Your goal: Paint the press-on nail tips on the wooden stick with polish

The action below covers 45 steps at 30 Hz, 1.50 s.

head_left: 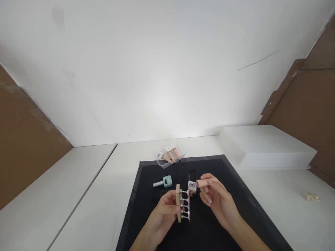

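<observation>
My left hand (167,212) is closed around a nail tip stand (178,204), a pale bar turned on edge. Several metal posts stick out of it to the right, bearing nail tips (188,205) seen edge-on, with a purplish tint. In my right hand (217,198) is a pink-capped nail polish brush (202,183), pinched between the fingers. Its brush end points left toward the upper nail tips; whether it touches them I cannot tell. Just behind lies a white nail polish bottle (192,187) with a purple label, partly covered by the brush and tips.
A teal polish bottle with a silver cap (167,181) lies on the black mat (206,230). Behind it, a clear tray (163,166) holds several pink-capped bottles. A white box (277,153) stands at the right, with small beige pieces (311,197) in front of it.
</observation>
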Tool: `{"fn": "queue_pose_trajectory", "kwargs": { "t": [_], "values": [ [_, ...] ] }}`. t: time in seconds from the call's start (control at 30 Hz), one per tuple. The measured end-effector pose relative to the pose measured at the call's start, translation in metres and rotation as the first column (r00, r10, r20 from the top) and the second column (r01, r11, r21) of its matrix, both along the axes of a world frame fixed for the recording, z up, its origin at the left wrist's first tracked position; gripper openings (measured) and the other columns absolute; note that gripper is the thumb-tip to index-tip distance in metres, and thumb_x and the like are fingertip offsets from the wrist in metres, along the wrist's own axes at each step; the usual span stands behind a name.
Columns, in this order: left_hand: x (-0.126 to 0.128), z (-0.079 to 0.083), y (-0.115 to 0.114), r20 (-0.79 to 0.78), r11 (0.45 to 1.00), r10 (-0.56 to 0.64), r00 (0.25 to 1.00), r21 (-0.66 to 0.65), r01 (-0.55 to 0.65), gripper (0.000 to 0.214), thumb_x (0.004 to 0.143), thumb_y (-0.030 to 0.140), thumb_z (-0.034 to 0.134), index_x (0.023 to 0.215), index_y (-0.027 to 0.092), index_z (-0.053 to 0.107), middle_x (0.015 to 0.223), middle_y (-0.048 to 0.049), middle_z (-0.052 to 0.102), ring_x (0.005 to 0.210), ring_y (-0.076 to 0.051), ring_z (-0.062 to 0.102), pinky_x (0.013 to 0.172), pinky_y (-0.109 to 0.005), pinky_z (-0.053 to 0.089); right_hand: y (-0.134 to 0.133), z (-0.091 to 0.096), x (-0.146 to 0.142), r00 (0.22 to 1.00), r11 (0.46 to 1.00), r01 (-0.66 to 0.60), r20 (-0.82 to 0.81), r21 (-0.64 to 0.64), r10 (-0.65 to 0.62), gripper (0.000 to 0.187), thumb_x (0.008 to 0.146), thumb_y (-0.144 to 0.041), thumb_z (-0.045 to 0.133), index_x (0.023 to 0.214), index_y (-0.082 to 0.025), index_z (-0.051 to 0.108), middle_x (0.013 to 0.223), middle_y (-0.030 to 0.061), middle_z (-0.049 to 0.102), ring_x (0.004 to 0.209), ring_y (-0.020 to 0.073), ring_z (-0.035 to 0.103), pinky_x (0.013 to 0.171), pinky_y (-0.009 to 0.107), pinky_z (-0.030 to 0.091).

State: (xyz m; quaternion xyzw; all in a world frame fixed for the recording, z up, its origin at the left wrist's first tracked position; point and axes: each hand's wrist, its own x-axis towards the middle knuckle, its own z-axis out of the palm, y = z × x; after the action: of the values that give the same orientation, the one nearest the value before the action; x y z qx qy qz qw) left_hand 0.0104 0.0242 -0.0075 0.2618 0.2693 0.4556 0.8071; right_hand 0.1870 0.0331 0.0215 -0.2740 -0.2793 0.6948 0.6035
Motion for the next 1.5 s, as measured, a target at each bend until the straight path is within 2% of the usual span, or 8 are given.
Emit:
{"fn": "queue_pose_trajectory", "kwargs": {
  "t": [0.3,1.5],
  "values": [
    [0.0004,0.0006,0.0014,0.008,1.0,0.008,1.0,-0.006,-0.008,0.033,0.049,0.011,0.076,0.081,0.015,0.067,0.068,-0.0004,0.06,0.063,-0.011,0.053,0.065,-0.026,0.036,-0.0021,0.0004,-0.0005,0.998,0.998,-0.059,-0.005,0.025,0.06,0.015,0.077,-0.031,0.062,0.079,-0.016,0.064,0.053,-0.0041,0.044,0.04,0.0071,0.033,0.04,0.022,0.024],
    [0.0005,0.0009,0.0008,0.017,1.0,-0.001,1.0,-0.006,0.002,0.031,0.051,0.009,0.074,0.081,0.015,0.067,0.069,-0.0003,0.059,0.064,-0.011,0.052,0.065,-0.026,0.036,-0.0008,-0.0017,-0.0009,0.998,0.997,-0.061,-0.021,0.042,0.062,0.015,0.077,-0.03,0.062,0.079,-0.015,0.065,0.051,-0.0042,0.045,0.04,0.0059,0.035,0.04,0.021,0.025]
  ]
}}
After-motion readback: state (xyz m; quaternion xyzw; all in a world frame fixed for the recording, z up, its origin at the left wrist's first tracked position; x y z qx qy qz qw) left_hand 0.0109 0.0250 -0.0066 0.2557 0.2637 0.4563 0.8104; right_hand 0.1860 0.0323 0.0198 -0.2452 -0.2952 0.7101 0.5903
